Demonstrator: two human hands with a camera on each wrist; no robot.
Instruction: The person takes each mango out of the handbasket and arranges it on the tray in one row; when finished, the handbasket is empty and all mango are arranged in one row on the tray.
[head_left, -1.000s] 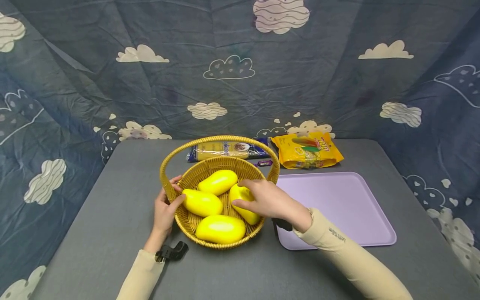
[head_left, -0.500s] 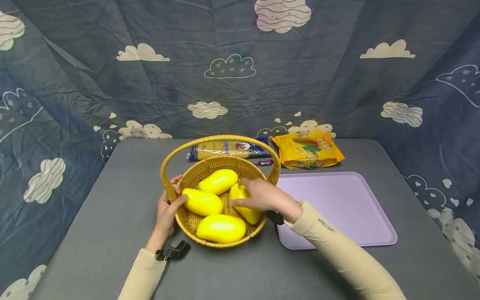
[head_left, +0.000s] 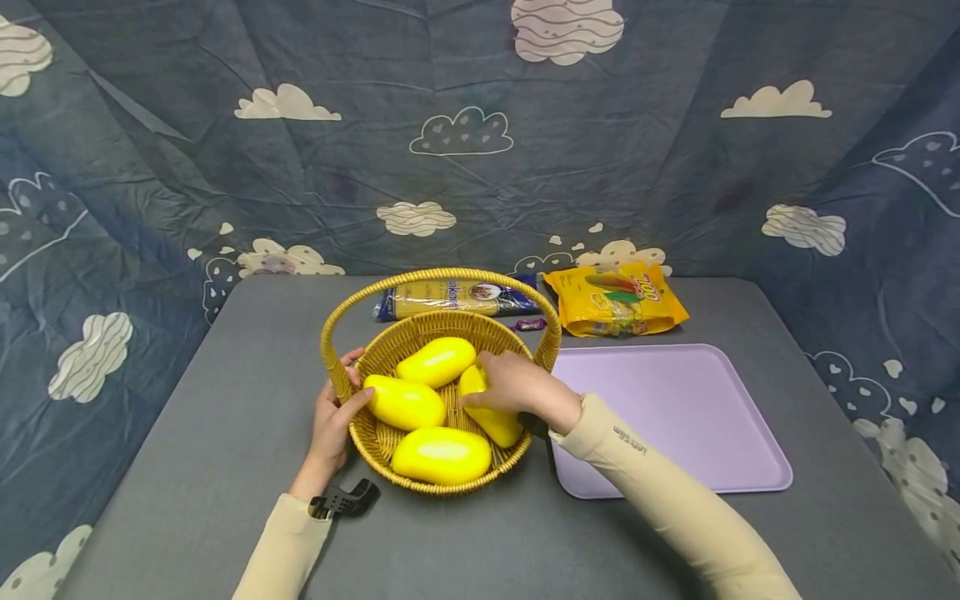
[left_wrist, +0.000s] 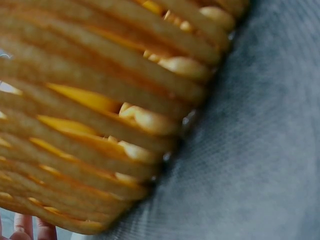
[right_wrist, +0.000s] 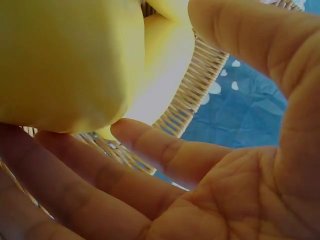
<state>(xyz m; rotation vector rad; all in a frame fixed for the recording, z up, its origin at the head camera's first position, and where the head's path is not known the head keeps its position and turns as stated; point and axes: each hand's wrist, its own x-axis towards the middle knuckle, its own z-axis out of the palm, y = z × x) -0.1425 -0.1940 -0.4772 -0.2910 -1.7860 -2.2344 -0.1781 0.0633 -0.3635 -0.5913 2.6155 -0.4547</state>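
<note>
A wicker basket (head_left: 450,489) with a tall arched handle holds several glossy yellow mangoes. My left hand (head_left: 330,425) grips its left side near the handle's foot, thumb over the rim beside the left mango (head_left: 405,403). Inside the basket, my right hand (head_left: 522,387) holds the right-hand mango (head_left: 501,425) from above, thumb on its near-left side. The right wrist view shows fingertips against the underside of that mango (right_wrist: 65,65). Other mangoes lie at the back (head_left: 437,362) and front (head_left: 442,457). The left wrist view is mostly filled by the woven wall (left_wrist: 90,75).
A lilac tray (head_left: 675,417) lies right of the basket, under the right forearm. Behind stand a yellow candy bag (head_left: 617,302), a blue-ended pasta packet (head_left: 427,302) and a small purple wrapped candy (head_left: 530,325). A cloud-printed cloth (head_left: 360,175) backs the grey table (head_left: 225,400).
My right wrist and forearm have shifted left, and the right hand has settled further over the right-hand mango. The left hand and basket stay nearly still.
</note>
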